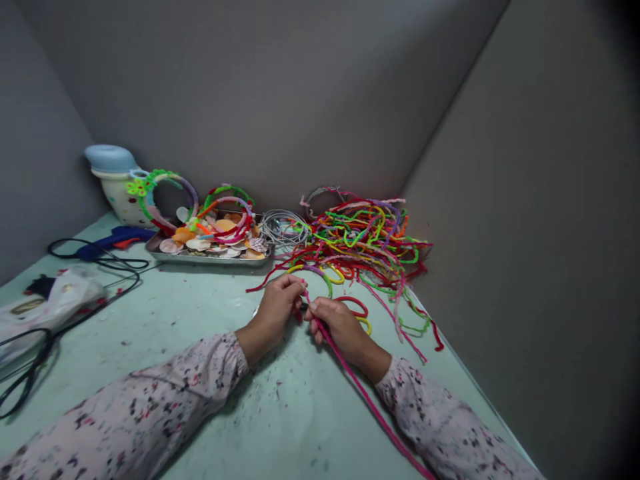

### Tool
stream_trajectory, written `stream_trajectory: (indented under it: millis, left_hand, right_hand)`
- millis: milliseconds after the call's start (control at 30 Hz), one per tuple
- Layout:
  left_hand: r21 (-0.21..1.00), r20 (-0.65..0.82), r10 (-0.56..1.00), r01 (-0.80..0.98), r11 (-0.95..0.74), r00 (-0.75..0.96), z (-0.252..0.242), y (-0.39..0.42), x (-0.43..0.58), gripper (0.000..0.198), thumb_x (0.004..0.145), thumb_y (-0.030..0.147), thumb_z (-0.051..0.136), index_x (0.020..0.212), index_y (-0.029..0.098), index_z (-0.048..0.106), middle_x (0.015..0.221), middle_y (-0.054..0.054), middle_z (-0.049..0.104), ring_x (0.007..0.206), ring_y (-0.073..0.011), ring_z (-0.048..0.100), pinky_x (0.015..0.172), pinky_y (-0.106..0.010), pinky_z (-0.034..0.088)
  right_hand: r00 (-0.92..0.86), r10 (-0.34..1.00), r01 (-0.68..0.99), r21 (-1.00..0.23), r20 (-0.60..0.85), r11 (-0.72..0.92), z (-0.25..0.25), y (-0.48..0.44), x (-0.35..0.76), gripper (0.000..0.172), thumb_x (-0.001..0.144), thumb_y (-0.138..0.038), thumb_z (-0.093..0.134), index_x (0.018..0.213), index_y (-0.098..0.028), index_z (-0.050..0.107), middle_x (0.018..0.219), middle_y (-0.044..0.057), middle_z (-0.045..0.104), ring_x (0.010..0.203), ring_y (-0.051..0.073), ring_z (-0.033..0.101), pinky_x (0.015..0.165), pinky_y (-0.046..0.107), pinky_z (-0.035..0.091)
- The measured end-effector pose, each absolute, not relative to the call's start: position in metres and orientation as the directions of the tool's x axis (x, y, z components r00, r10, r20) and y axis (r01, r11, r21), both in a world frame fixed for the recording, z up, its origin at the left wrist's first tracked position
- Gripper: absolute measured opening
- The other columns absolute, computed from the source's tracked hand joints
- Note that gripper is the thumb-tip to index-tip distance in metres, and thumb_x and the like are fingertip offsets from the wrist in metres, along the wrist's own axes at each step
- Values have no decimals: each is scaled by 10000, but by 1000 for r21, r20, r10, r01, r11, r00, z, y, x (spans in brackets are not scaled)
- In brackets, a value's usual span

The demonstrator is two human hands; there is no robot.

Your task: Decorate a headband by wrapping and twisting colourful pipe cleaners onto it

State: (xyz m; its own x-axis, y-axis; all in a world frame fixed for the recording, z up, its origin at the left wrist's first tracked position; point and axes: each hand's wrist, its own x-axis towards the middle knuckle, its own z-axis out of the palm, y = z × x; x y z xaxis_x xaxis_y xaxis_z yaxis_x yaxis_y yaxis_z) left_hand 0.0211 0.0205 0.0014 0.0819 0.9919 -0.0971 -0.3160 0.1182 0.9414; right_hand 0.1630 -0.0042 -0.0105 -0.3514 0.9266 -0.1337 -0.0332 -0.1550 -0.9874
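Head view: the left hand point(273, 317) and right hand point(340, 328), fingers point(315, 312) closed, grip a pink pipe cleaner point(373, 403) near its upper end, its long length trailing across the table point(295, 427).

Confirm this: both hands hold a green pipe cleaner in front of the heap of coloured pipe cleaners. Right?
No, the colour is wrong: the head view shows the pipe cleaner in the left hand and right hand is pink, not green. It is in front of the heap of coloured pipe cleaners.
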Motion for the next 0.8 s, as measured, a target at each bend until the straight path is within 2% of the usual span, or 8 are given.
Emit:
stream_trajectory:
  millis: [133, 300, 467, 800]
  left_hand:
    - [946, -89, 993, -305, 110, 80, 1, 21, 21, 149, 707, 259, 653, 668, 161, 547, 508, 53, 480, 416, -66, 408, 424, -194, 309]
    - [901, -90, 958, -387, 196, 274, 3, 22, 18, 161, 732, 286, 642, 695, 159, 549, 507, 43, 481, 430, -87, 463, 433, -201, 318]
    - [841, -58, 912, -472, 264, 407, 5, 22, 16, 150, 765, 270, 597, 813, 129, 623, 597, 17, 523, 470, -85, 483, 443, -201, 331]
    - [805, -65, 893, -505, 311, 446, 1, 25, 14, 118, 754, 201, 678, 830, 113, 657, 660, 17, 542, 495, -46, 474, 463, -164, 348]
  right_hand:
    - [-349, 924, -26, -984, -158, -178, -11, -5, 163, 252, 854, -383, 540, 762, -157, 607, 560, -41, 566, 405, 64, 500, 411, 171, 381]
    - [-345, 928, -70, -982, -139, -173, -14, -5, 165, 261, 855, -388, 542, 768, -152, 612, 562, -35, 582, 408, 66, 513, 411, 173, 380]
    - [-335, 931, -155, -967, -143, -205, -12, -5, 166, 249, 814, -380, 563, 739, -149, 619, 538, -32, 586, 385, 67, 513, 391, 169, 365]
    - [-330, 917, -286, -901, -226, -325, -9, -4, 170, 275, 740, -426, 631, 725, -151, 629, 509, -25, 575, 388, 73, 495, 368, 173, 362]
